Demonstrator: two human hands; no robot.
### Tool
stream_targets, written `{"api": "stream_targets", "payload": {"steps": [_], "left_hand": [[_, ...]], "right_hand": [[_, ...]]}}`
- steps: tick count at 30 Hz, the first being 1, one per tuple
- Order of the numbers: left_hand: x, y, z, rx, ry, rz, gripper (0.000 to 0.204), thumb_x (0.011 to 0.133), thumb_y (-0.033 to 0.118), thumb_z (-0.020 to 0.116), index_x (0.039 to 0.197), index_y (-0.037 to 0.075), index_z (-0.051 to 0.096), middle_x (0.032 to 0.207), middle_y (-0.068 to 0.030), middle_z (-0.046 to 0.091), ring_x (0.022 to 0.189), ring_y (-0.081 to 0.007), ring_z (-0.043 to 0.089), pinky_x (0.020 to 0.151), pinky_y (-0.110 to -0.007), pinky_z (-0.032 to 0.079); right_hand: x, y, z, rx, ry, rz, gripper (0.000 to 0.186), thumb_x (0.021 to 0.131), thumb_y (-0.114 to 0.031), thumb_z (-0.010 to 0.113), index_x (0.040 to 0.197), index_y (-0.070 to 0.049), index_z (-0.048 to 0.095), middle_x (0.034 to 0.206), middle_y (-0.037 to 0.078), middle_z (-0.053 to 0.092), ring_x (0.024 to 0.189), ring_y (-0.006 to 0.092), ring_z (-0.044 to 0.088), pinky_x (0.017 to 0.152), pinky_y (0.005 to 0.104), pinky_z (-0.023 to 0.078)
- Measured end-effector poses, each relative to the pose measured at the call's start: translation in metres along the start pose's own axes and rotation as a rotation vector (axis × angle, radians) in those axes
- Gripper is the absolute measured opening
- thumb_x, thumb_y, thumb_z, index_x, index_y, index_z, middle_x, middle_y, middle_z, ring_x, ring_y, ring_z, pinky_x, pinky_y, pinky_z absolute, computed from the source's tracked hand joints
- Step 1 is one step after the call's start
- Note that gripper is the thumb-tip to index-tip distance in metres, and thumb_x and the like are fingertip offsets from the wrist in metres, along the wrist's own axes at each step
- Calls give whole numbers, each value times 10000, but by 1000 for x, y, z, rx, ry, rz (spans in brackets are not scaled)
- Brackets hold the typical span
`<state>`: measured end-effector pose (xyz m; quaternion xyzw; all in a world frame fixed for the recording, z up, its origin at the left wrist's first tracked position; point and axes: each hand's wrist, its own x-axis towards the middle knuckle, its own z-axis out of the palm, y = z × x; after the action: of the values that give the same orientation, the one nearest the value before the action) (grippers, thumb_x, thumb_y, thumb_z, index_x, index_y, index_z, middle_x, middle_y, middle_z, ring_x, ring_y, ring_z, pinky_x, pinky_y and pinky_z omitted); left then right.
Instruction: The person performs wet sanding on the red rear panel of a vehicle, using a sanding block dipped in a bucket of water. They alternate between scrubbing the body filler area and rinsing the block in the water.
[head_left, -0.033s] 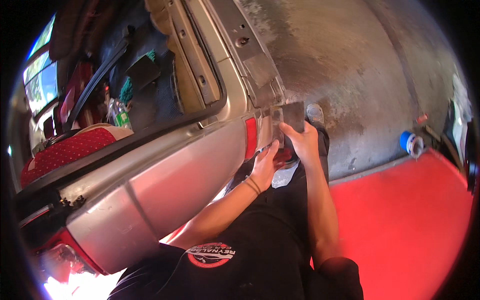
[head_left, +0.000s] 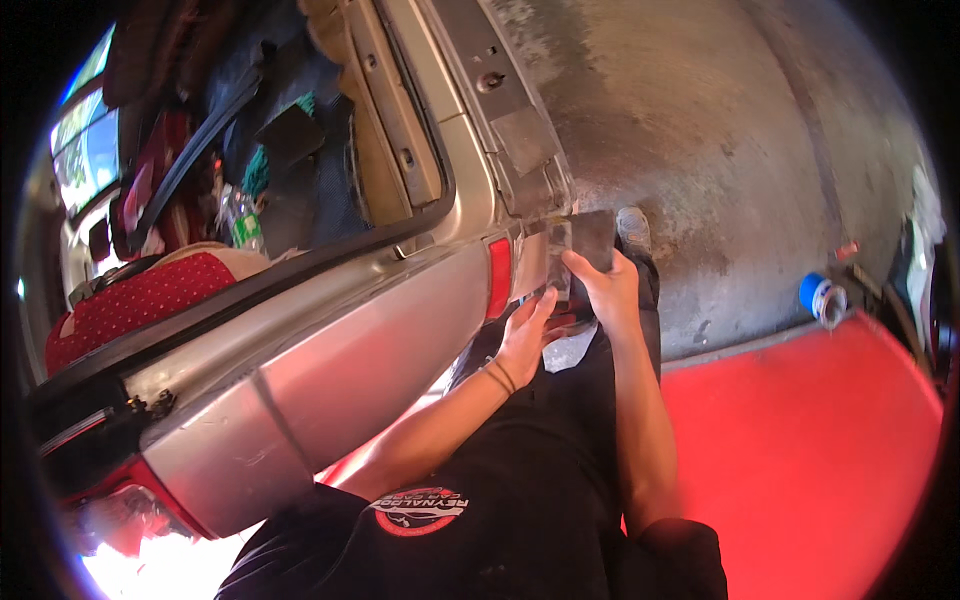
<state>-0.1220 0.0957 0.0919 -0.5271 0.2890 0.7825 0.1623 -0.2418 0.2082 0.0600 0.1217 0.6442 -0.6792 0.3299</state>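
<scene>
Beside the rear corner of the silver vehicle (head_left: 380,330), just past its red reflector (head_left: 499,277), both my hands work at a dark flat piece (head_left: 592,236). My right hand (head_left: 612,292) grips its near edge, thumb on top and fingers underneath. My left hand (head_left: 522,345) is lower and closer to the reflector. Its thumb points up against the piece's near end, and its other fingers are partly hidden below. A greyish, worn part (head_left: 556,240) lies between the dark piece and the body corner; whether they are joined I cannot tell.
The opening at left shows a red dotted seat cover (head_left: 150,300), a plastic bottle (head_left: 243,222) and green cloth (head_left: 255,175). Stained concrete floor (head_left: 700,150) meets a red floor area (head_left: 800,440). A blue and white can (head_left: 824,297) stands by the far right edge.
The view has shifted very slightly. Both hands and the dark flat piece keep nearly the same place at the vehicle's corner.
</scene>
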Motion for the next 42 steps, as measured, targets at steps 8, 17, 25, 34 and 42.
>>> {"api": "stream_targets", "payload": {"steps": [8, 17, 25, 34, 42], "left_hand": [[-46, -4, 96, 492, 261, 555, 481, 1038, 228, 664, 1439, -11, 550, 1368, -156, 627, 1223, -230, 642, 975, -345, 532], [-28, -4, 180, -528, 387, 504, 297, 1016, 359, 700, 1132, 92, 643, 988, 54, 646, 872, -48, 575, 770, -264, 463], [-8, -42, 186, -1042, 589, 585, 168, 979, 160, 695, 1125, 78, 699, 1068, -11, 732, 972, -124, 687, 847, -312, 538], [21, -82, 187, -1122, 577, 859, 186, 963, 173, 709, 1091, 39, 726, 1041, -8, 725, 959, -105, 642, 892, -291, 498], [46, -44, 164, -1358, 651, 1016, 235, 958, 193, 713, 1133, 37, 726, 1071, -21, 728, 981, -103, 651, 861, -282, 505]], "right_hand": [[24, -82, -62, -282, -236, -3, 209, 903, -175, 825, 1062, -50, 772, 977, -12, 782, 818, 91, 700, 757, 279, 542], [54, -126, -66, -1062, -929, -1128, 337, 771, -208, 700, 1097, -132, 742, 852, 9, 598, 788, 218, 641, 728, 381, 506], [66, -141, -44, -1058, -1295, -1419, 418, 772, -168, 700, 1186, -115, 723, 1013, 36, 620, 946, 243, 626, 853, 422, 501], [51, -151, -40, -1303, -1493, -1414, 765, 715, -170, 778, 1445, -57, 580, 1120, 91, 572, 1055, 295, 555, 907, 467, 453], [103, -120, 4, -1038, -1644, -1782, 499, 907, -124, 594, 1403, -102, 631, 1425, 63, 606, 1327, 297, 554, 1107, 486, 444]]}}
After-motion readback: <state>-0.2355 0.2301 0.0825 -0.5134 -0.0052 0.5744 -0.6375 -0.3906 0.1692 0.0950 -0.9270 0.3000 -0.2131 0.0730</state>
